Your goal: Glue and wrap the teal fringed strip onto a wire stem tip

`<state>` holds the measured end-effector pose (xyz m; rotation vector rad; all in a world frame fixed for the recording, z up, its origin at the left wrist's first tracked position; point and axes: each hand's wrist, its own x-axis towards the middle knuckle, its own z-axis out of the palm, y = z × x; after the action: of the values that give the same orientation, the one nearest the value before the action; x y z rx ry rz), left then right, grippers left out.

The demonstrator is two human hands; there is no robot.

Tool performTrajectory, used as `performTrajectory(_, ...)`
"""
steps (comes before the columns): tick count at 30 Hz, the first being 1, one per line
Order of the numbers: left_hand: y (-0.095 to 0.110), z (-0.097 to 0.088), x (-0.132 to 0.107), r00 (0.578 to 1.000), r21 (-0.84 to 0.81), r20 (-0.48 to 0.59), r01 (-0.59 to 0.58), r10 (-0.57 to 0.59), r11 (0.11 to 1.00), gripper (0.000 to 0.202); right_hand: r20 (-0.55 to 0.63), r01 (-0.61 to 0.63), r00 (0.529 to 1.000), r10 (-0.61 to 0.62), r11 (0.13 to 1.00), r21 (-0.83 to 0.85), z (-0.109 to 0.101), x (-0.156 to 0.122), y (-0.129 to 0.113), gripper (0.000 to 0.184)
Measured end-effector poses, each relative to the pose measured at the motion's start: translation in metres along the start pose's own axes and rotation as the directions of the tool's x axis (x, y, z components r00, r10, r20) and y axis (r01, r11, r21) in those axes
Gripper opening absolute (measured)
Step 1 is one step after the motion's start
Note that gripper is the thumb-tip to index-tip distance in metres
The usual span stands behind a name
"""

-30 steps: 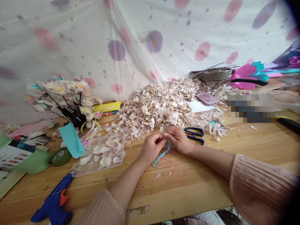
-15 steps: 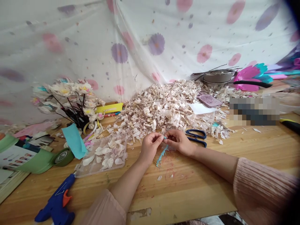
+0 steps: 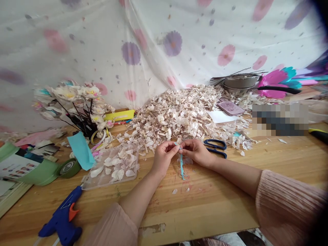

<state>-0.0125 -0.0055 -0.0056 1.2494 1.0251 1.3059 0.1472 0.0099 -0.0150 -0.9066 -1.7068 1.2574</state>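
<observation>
A thin blue fringed paper strip (image 3: 181, 166) hangs down from between my two hands, its frayed edge dangling over the wooden table. My left hand (image 3: 165, 155) pinches its upper end between thumb and fingertips. Right beside it, my right hand (image 3: 196, 152) also has thumb and fingers closed on the strip; the fingertips of both hands nearly meet and hide the part being held. Dark blue-handled scissors (image 3: 215, 147) lie just behind my right hand, their blades out of sight. Beyond both hands rises a big heap of pale dried petals (image 3: 179, 116).
Left of my arm lies a clear plastic tray (image 3: 111, 182) of petals, near a blue glue gun (image 3: 61, 218). Farther back are a blue paper piece (image 3: 81, 150), green tape roll (image 3: 68, 168) and handmade flowers (image 3: 69, 95). A metal pan (image 3: 241, 81) and purple pad (image 3: 231, 108) sit back right.
The blue strip has swung from slanting down-left to hanging nearly straight down. Both hands stay close together with fingers shifting slightly; the view has tilted a little.
</observation>
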Motion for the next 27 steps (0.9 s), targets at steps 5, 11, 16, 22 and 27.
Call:
performTrajectory(5,0.0007,0.0003,-0.0001,1.0,-0.01,-0.001,0.009,-0.009,1.0,0.015,0.001,-0.029,1.0,0.029,0.999,-0.014,0.0006,0.0007,0.0013,0.03)
performTrajectory(11,-0.001,-0.0014,0.0012,1.0,-0.038,-0.01,0.024,-0.024,0.999,0.015,0.027,-0.023,0.999,0.023,1.0,-0.015,0.0031,0.0004,-0.0002,0.021)
performTrajectory(16,-0.0021,-0.0016,0.0013,0.999,-0.057,-0.023,0.038,-0.039,0.998,0.019,0.079,-0.021,0.997,0.024,0.999,-0.047,0.003,-0.0007,-0.0029,0.016)
performTrajectory(22,-0.0016,-0.0014,0.0016,0.998,-0.069,-0.05,0.028,-0.032,0.997,0.023,0.087,-0.015,0.996,0.02,0.998,-0.062,0.002,-0.0014,-0.0066,0.013)
performTrajectory(27,-0.0022,-0.0012,0.0018,0.999,-0.076,-0.037,0.036,-0.038,0.997,0.023,0.045,-0.012,0.999,0.014,0.999,-0.045,0.0016,-0.0011,-0.005,0.01)
